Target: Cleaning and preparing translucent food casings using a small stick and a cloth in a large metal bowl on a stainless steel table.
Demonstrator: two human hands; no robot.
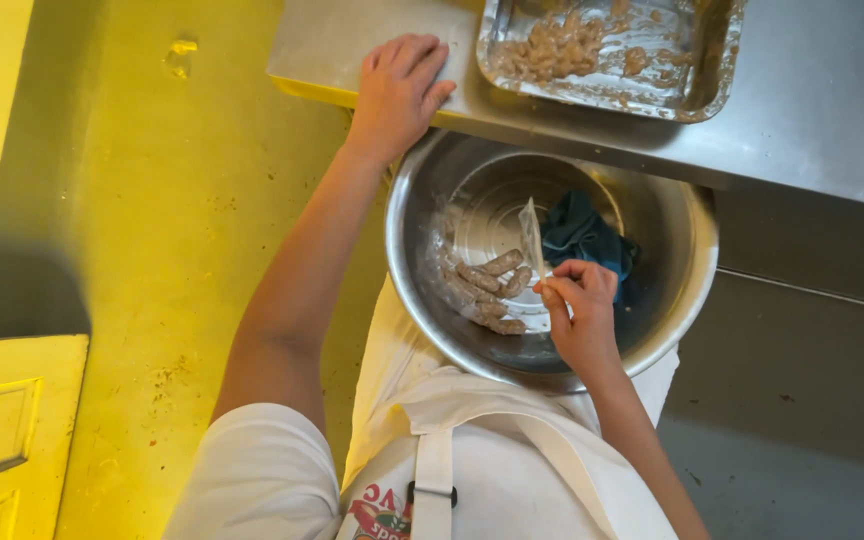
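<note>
My left hand [398, 90] lies flat, fingers together, on the corner of a steel table [812, 110]. Over a large steel bowl [697, 265] that sits below the table's edge, against my white apron, my right hand [580, 312] pinches a thin strip of clear plastic film [531, 235]. Inside the bowl lie several small brownish sausages [487, 288] in clear wrap on the left side, and a dark teal cloth [582, 232] on the right. The bowl's far rim is hidden under the table.
A shallow metal tray [702, 95] with smears and clumps of brown minced mix stands on the table's top. The floor [152, 220] to the left is yellow-lit, with a panelled door [7, 430] at the lower left. Grey floor lies at the right.
</note>
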